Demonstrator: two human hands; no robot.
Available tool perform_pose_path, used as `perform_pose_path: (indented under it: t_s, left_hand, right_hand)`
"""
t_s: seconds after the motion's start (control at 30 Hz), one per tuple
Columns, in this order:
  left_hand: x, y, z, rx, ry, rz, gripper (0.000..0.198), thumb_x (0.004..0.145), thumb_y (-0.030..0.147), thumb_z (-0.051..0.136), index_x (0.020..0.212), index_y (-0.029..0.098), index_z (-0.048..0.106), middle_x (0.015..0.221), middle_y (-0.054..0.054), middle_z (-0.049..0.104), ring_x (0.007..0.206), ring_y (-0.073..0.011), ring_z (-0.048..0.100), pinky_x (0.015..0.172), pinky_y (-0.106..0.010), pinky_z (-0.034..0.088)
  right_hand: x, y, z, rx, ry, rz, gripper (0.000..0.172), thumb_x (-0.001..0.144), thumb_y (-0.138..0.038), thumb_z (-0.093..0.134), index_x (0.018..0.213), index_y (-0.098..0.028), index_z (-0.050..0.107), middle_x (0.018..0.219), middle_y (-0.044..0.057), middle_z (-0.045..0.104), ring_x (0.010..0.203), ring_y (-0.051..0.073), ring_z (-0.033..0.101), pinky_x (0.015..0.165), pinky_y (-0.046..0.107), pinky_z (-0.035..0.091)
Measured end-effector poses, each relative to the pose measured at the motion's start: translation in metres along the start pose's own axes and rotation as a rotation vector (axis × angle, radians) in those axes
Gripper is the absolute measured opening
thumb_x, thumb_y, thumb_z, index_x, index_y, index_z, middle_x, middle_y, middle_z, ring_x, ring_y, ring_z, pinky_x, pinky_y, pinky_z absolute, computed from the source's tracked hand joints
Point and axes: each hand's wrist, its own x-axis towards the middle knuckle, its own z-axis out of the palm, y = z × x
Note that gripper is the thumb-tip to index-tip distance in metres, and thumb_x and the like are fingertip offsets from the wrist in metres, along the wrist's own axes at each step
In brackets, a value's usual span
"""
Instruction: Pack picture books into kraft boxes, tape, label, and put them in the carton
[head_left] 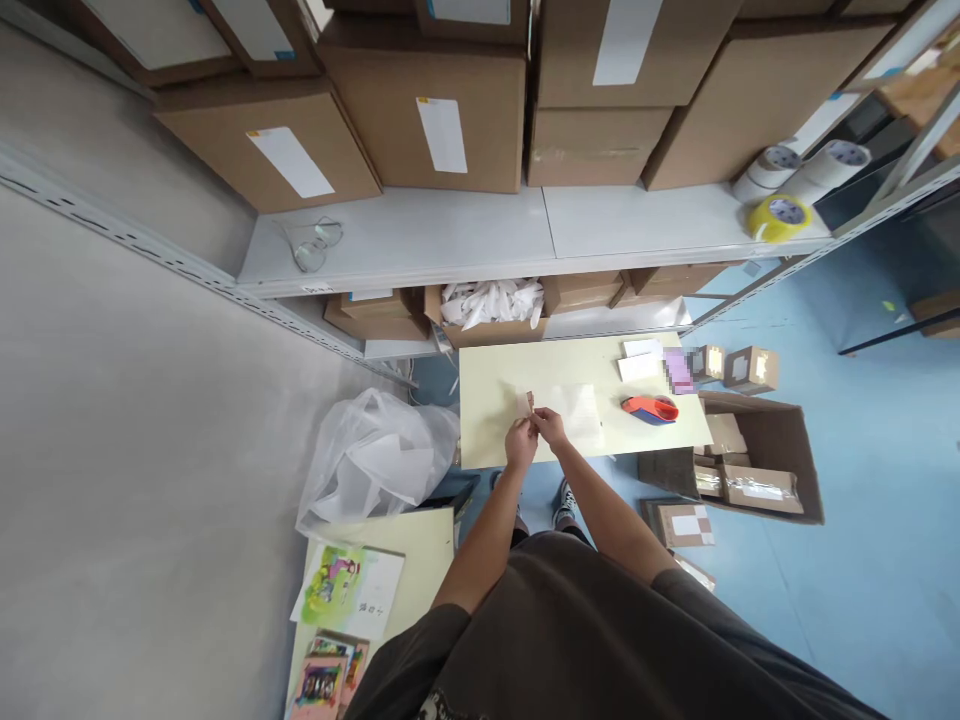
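Pinching a small brownish piece (530,401) at their fingertips, the left hand (520,443) and the right hand (551,427) are drawn together, clamped on it from the near side; the piece is too small to make out in detail. It is above the left-centre part of a pale yellow table (480,400), straight ahead of the person's body. At three o'clock from it, just beside the right hand, lies a pale sheet (579,412), and farther along that line an orange-and-blue object (649,409) rests on the tabletop. Between two and three o'clock are white slips (639,367) and, at the table's end, a purple item (679,372), partly pixelated.

Beyond that end, near three o'clock, two small cartons (751,369) sit on the blue floor (840,580). Between three and four stands a large open carton (791,440) with taped parcels (761,490) inside. At eight o'clock a translucent plastic bag (375,465) bulges next to the table. Between seven and eight, a second table (429,540) bears a picture book (352,590) and more books (322,685).

Toward eleven, an open box (495,334) brims with crumpled white material (491,302). Across twelve runs a grey shelf (450,230) stacked with brown boxes (480,110); eyeglasses (319,243) lie on it at ten, and a yellow tape roll (780,218) at two, just beside white rolls (806,178).
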Motion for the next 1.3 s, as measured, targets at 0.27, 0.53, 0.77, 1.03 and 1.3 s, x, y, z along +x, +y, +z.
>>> perform_pose_path:
  t_s: [0.27, 0.53, 0.77, 1.03, 1.3]
  left_hand:
    - [-0.002, -0.006, 0.046, 0.194, -0.292, 0.122, 0.056, 0.088, 0.017, 0.071, 0.144, 0.020, 0.066, 0.155, -0.019, 0.058, 0.150, -0.0379, 0.047, 0.124, -0.049, 0.040]
    - [-0.007, -0.003, 0.058, 0.178, -0.307, 0.103, 0.058, 0.077, 0.008, 0.074, 0.134, 0.018, 0.072, 0.150, -0.022, 0.062, 0.151, -0.0410, 0.046, 0.123, -0.051, 0.040]
    - [0.017, -0.025, 0.015, 0.019, 0.052, -0.213, 0.035, 0.080, 0.013, 0.067, 0.111, 0.022, 0.079, 0.116, -0.013, 0.078, 0.119, -0.0302, 0.070, 0.106, -0.042, 0.052]
    - [0.042, -0.028, 0.002, -0.168, -0.019, -0.469, 0.013, 0.072, 0.013, 0.075, 0.083, 0.020, 0.076, 0.086, -0.006, 0.080, 0.090, -0.0237, 0.077, 0.081, -0.029, 0.054]
    - [0.017, -0.016, -0.007, -0.225, 0.103, -0.337, 0.016, 0.076, 0.018, 0.078, 0.090, 0.021, 0.071, 0.089, -0.005, 0.079, 0.087, -0.0211, 0.075, 0.082, -0.030, 0.056]
  right_hand:
    - [0.018, 0.019, -0.044, -0.406, 0.148, 0.109, 0.028, 0.084, -0.025, 0.056, 0.091, -0.020, 0.083, 0.093, 0.009, 0.081, 0.095, 0.024, 0.075, 0.089, 0.030, 0.056]
    - [-0.008, 0.022, -0.051, -0.514, -0.152, -0.103, 0.036, 0.092, -0.018, 0.057, 0.120, -0.023, 0.080, 0.140, 0.009, 0.073, 0.132, 0.027, 0.066, 0.117, 0.036, 0.048]
    - [0.000, 0.025, -0.043, -0.548, -0.151, -0.007, 0.030, 0.092, -0.021, 0.063, 0.115, -0.027, 0.082, 0.139, 0.008, 0.075, 0.131, 0.031, 0.069, 0.112, 0.038, 0.052]
    - [0.004, 0.039, -0.030, -0.322, 0.064, 0.138, 0.025, 0.086, -0.027, 0.062, 0.099, -0.024, 0.083, 0.115, 0.011, 0.083, 0.120, 0.031, 0.073, 0.108, 0.041, 0.052]
    - [0.010, 0.037, -0.016, 0.037, -0.019, 0.200, 0.041, 0.077, -0.040, 0.063, 0.106, -0.016, 0.079, 0.096, 0.010, 0.082, 0.085, 0.023, 0.074, 0.080, 0.033, 0.058]
